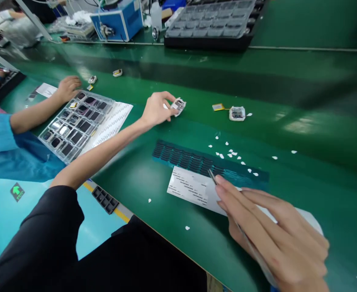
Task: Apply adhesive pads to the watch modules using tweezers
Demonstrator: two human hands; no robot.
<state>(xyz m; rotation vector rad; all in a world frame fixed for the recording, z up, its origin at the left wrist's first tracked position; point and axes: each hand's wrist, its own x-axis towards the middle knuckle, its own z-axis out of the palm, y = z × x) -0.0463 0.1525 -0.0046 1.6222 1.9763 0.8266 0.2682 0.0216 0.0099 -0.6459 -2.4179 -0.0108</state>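
"One white casing [179, 106] is in play, right? Where is it?"

"Raised just off the bench, I think, at the fingertips of the left hand [157, 109]. Thumb and fingers are pinched on its near edge."

"And the right hand [272, 231]?"

"Closed around metal tweezers [212, 177], their tip at the near edge of a sheet of black strips [181, 156]. Whether the tip touches, or grips anything, I can't tell."

"Which step would you call it?"

"My guess: holding the casing while working at the strips. The next move would call for a fine, steady tip and a light pinch, with the casing's open face kept accessible."

"What lies around?"

"Printed backing paper [187, 184] overlaps the sheet's near side; white scraps [230, 155] are scattered mostly beyond it. Farther back sits a second casing [237, 113], with a yellow piece [218, 107] wired to it."

"And the room?"

"A glossy green bench [129, 162]. To the left, a co-worker's hand [69, 88] is by the far edge of a clear compartment tray [110, 104]. Behind, a blue box [119, 22] and a black tray [202, 42]; below, a pale blue floor [88, 227]."
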